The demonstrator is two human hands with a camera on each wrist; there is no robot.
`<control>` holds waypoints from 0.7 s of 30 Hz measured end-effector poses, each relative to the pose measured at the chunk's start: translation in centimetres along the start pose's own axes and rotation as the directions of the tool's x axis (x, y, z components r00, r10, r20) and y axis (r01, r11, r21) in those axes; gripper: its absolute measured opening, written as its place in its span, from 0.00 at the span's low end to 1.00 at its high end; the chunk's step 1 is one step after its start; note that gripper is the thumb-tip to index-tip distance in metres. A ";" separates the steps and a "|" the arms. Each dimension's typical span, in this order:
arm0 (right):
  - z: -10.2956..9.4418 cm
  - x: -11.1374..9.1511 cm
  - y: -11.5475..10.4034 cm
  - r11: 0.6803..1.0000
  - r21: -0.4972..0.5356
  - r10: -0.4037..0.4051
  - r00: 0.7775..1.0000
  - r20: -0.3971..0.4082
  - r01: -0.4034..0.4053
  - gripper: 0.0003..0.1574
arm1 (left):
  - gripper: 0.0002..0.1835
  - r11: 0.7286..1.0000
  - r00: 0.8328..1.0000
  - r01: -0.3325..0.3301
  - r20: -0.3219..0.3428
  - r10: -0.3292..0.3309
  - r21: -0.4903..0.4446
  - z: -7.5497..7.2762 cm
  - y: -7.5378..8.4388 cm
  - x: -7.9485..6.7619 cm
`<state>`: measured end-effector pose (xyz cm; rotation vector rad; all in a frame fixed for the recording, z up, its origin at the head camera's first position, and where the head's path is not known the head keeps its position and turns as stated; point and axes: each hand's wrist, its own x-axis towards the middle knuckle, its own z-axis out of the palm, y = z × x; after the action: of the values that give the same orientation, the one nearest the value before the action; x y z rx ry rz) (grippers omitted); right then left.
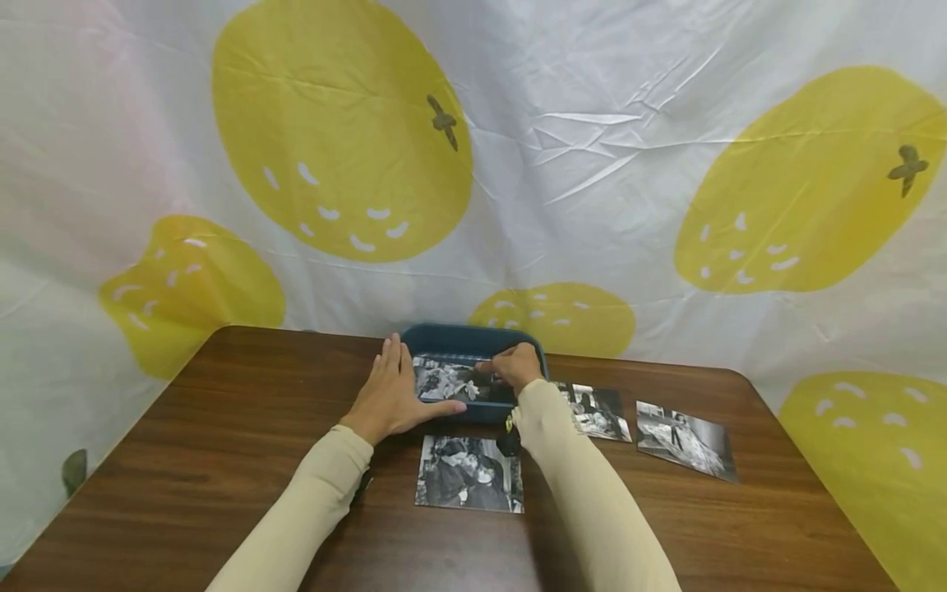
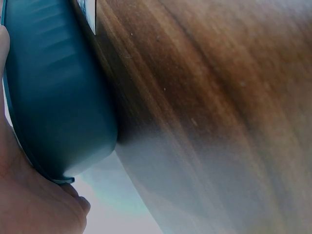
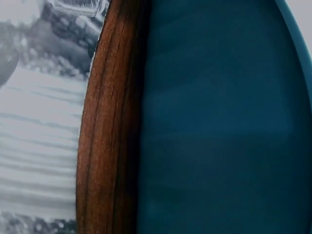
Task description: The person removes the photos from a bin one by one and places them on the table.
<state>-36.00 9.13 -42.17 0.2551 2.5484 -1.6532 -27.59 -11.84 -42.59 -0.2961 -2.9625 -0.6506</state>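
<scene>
A dark blue plastic bin (image 1: 473,335) stands at the far edge of the table, a black-and-white photo (image 1: 444,380) lying inside it. My left hand (image 1: 388,395) rests on its near left corner, fingers straight along the left side and thumb along the front rim. In the left wrist view, part of that hand (image 2: 34,204) lies against the rim. My right hand (image 1: 518,364) reaches into the bin's right side, its fingers bent and overlapping the photo's right part. I cannot tell whether it pinches the photo. The right wrist view shows the bin's wall (image 3: 224,117), with no fingers visible.
Another black-and-white photo (image 1: 466,477) lies in front of the bin. To the right are a photo partly behind the right sleeve (image 1: 602,415) and one farther out (image 1: 684,440). A white curtain with yellow fruit (image 1: 592,205) hangs right behind the brown wooden table (image 1: 222,460).
</scene>
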 end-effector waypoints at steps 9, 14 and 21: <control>-0.3 -0.2 0.1 0.999 -0.018 0.049 0.999 0.016 -0.049 0.26 | 0.74 1.000 1.000 -0.005 0.005 0.005 0.010 0.2 0.1 0.0; -0.3 -0.5 -0.1 0.993 -0.115 0.012 1.000 0.015 -0.011 0.21 | 0.75 1.000 1.000 -0.005 0.005 0.005 0.003 0.2 0.1 0.1; -0.3 -0.6 -0.4 0.993 -0.116 -0.010 1.000 0.014 0.012 0.12 | 0.74 1.000 1.000 -0.004 0.002 0.004 0.000 0.0 0.2 0.2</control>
<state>-35.46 9.18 -41.62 0.2202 2.6291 -1.4981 -27.74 -11.58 -42.51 -0.3034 -2.9634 -0.6504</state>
